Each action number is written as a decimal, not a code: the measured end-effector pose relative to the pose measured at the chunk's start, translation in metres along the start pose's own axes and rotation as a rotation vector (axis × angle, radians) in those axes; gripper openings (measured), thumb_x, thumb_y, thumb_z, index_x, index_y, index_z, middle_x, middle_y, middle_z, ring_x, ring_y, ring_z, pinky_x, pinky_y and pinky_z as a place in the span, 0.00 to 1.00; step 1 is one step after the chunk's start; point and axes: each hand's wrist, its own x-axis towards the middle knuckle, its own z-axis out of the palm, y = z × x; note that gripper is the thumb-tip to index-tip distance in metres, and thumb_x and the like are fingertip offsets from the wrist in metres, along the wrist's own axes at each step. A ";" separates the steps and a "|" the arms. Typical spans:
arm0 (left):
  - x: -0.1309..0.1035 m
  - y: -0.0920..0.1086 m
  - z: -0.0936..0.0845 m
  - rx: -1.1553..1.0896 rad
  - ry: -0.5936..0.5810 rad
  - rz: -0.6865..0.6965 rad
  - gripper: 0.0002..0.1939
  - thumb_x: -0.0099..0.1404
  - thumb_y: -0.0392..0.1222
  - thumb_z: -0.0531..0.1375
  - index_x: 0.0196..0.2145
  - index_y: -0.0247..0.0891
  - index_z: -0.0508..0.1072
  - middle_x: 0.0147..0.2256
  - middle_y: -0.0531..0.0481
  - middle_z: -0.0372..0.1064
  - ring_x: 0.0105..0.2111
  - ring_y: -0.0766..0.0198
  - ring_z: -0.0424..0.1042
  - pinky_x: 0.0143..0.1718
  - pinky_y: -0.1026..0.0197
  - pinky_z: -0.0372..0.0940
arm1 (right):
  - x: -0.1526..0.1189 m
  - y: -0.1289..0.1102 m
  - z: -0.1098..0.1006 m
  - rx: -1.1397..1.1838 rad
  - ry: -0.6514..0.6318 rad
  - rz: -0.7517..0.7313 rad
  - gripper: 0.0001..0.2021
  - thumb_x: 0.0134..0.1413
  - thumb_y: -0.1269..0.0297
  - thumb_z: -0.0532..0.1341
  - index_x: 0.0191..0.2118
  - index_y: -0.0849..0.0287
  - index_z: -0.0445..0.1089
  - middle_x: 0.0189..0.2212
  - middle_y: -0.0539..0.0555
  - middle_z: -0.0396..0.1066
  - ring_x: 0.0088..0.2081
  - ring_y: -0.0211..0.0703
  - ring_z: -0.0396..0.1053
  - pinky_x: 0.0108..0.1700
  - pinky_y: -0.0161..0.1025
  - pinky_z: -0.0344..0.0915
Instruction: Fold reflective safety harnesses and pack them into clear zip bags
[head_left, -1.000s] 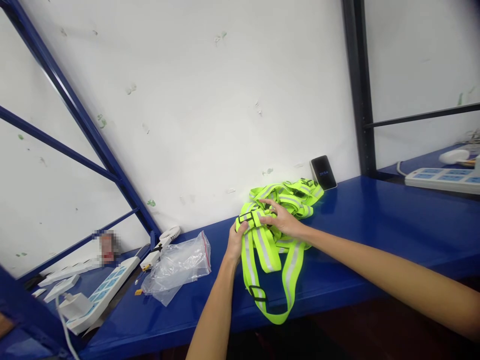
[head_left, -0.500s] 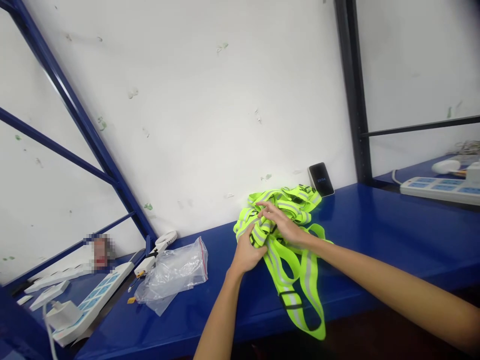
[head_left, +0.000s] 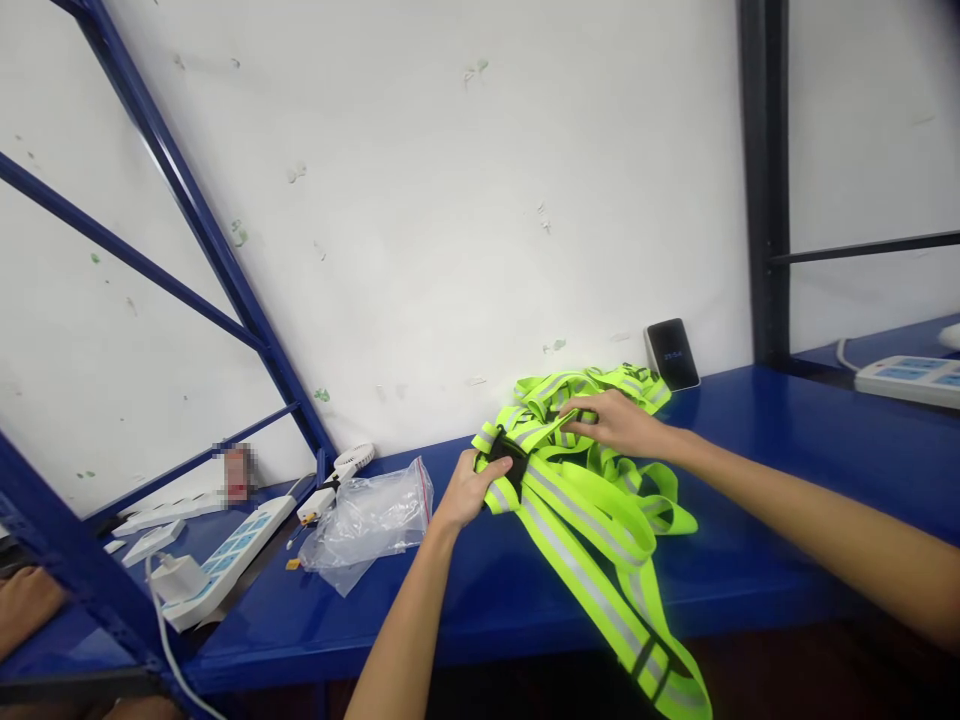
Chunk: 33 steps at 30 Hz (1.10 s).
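Note:
A heap of neon yellow-green reflective straps (head_left: 592, 500) with grey stripes lies on the blue shelf top, and one loop hangs over the front edge. My left hand (head_left: 474, 487) is closed on a strap at a black plastic buckle (head_left: 508, 462), the thumb pressed against it. To its right, my right hand (head_left: 611, 420) pinches another strap of the heap between thumb and fingers. A black slider (head_left: 651, 655) sits on the hanging loop. The tangle hides how the straps are joined.
A clear zip bag (head_left: 375, 520) lies left of my left arm, beside a small white fan (head_left: 354, 458). Behind the heap a phone-like device (head_left: 673, 353) leans on the wall. Power strips (head_left: 232, 565) lie further left. Another person's hand (head_left: 30, 605) shows at the left edge.
My left hand has shifted to the black buckle, which now shows. My right hand has drawn away to the right with a strap. The hanging loop reaches lower, and the view has turned left.

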 end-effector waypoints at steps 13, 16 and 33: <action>0.010 0.064 -0.011 0.732 0.069 0.176 0.16 0.59 0.50 0.57 0.34 0.33 0.75 0.30 0.49 0.73 0.30 0.60 0.70 0.30 0.64 0.61 | -0.035 -0.066 -0.026 -0.184 -0.195 -0.162 0.28 0.58 0.56 0.58 0.64 0.51 0.56 0.53 0.59 0.69 0.46 0.53 0.72 0.43 0.45 0.67; 0.011 0.070 -0.003 0.778 0.062 0.164 0.13 0.59 0.47 0.57 0.32 0.34 0.75 0.29 0.50 0.73 0.29 0.61 0.69 0.30 0.64 0.60 | -0.030 -0.076 -0.020 -0.223 -0.026 -0.067 0.30 0.56 0.51 0.58 0.62 0.56 0.57 0.56 0.63 0.65 0.52 0.59 0.67 0.49 0.53 0.66; 0.009 0.055 0.010 0.228 -0.213 0.070 0.18 0.55 0.49 0.64 0.37 0.32 0.76 0.33 0.48 0.74 0.32 0.59 0.71 0.35 0.62 0.64 | 0.015 -0.050 0.020 0.160 0.097 -0.058 0.13 0.43 0.78 0.54 0.32 0.60 0.74 0.31 0.54 0.73 0.33 0.44 0.69 0.35 0.38 0.63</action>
